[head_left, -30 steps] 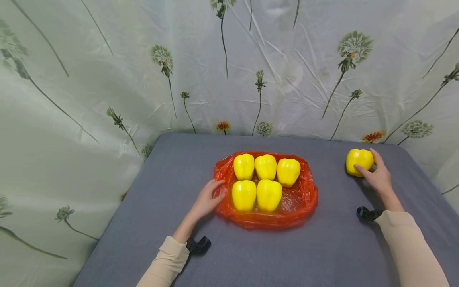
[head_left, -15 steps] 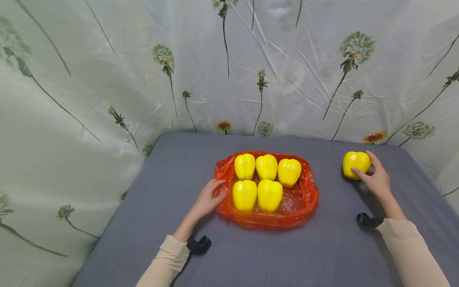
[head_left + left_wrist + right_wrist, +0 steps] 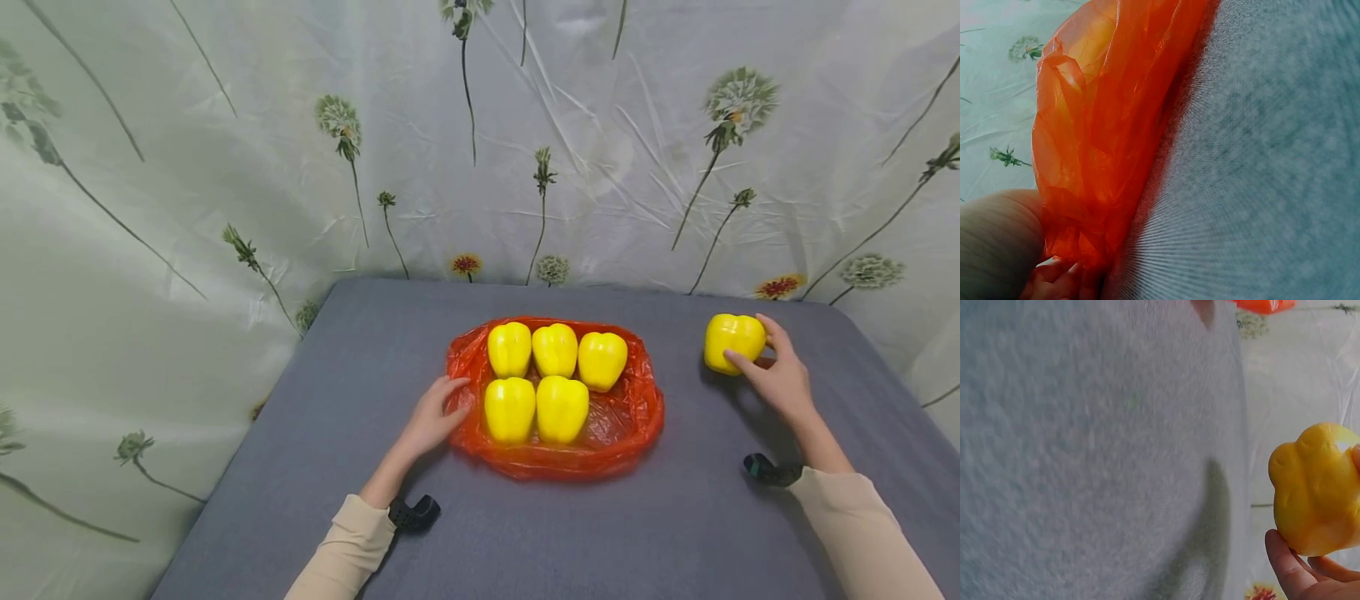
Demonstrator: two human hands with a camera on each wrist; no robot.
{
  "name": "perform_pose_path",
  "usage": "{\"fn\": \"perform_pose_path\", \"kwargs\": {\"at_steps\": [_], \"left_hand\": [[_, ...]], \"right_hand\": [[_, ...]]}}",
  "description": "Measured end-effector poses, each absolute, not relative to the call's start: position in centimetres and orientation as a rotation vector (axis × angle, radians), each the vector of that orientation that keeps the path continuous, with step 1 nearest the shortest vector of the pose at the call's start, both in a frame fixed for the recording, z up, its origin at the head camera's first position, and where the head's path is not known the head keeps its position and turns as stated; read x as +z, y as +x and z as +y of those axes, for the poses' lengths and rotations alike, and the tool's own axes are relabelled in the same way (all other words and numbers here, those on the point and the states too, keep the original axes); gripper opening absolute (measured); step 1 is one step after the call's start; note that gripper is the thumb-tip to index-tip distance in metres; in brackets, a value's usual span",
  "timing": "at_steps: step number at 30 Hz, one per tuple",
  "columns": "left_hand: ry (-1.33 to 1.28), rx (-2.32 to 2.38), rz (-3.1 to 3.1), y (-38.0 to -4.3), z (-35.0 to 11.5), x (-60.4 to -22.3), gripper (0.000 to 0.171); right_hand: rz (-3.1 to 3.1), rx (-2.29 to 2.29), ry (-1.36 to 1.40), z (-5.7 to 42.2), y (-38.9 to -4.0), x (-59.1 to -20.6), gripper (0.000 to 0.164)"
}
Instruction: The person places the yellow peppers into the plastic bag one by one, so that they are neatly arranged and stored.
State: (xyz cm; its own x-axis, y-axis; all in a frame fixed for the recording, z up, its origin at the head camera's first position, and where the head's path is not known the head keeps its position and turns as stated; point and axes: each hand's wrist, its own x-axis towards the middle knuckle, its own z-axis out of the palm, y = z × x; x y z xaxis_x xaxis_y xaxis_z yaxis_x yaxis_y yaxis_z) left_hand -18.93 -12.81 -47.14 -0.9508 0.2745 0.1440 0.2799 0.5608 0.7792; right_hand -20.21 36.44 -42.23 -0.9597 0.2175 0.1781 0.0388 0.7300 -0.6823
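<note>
In the head view my right hand (image 3: 780, 379) grips a yellow bell pepper (image 3: 733, 343) at the right of the table, thumb on the near side and fingers on the far side. The right wrist view shows the same bell pepper (image 3: 1316, 494) between thumb and fingers, with a shadow on the cloth beside it. My left hand (image 3: 431, 417) holds the left end of a red plastic bag (image 3: 517, 462), whose top is spread wide. In the left wrist view the bag's film (image 3: 1097, 156) gathers between thumb and fingers. Several yellow bell peppers (image 3: 510, 410) stand inside the bag in two rows.
A grey cloth covers the table (image 3: 570, 542). Behind it and on the left hangs a pale curtain (image 3: 600, 167) printed with dandelions. Bare red film shows at the bag's front right, beside the peppers. Each wrist wears a black device (image 3: 416, 512).
The right hand has moved a little to the left with the bell pepper, toward the bag. My left hand and the bag with its peppers have stayed in place.
</note>
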Motion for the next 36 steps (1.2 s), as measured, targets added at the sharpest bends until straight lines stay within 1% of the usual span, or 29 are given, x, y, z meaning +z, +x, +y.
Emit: {"fn": "perform_pose_path", "kwargs": {"at_steps": [10,18,30,36], "left_hand": [[-0.484,-1.395,-2.78,-18.9,-12.9,-47.3,0.044],[-0.468,-1.4,-2.79,-19.0,-12.9,-47.3,0.045],[-0.461,-1.398,-2.801,-19.1,-12.8,-47.3,0.045],[-0.473,-1.387,-2.797,-19.1,-12.8,-47.2,0.045]], "right_hand": [[-2.602,1.122,-0.122,34.9,-18.8,-41.4,0.073],[-2.596,1.128,-0.06,32.6,-17.6,-40.4,0.072],[-2.641,1.174,-0.026,30.2,-16.1,-39.5,0.073],[-2.671,1.126,-0.007,28.8,-15.3,-39.2,0.072]]}}
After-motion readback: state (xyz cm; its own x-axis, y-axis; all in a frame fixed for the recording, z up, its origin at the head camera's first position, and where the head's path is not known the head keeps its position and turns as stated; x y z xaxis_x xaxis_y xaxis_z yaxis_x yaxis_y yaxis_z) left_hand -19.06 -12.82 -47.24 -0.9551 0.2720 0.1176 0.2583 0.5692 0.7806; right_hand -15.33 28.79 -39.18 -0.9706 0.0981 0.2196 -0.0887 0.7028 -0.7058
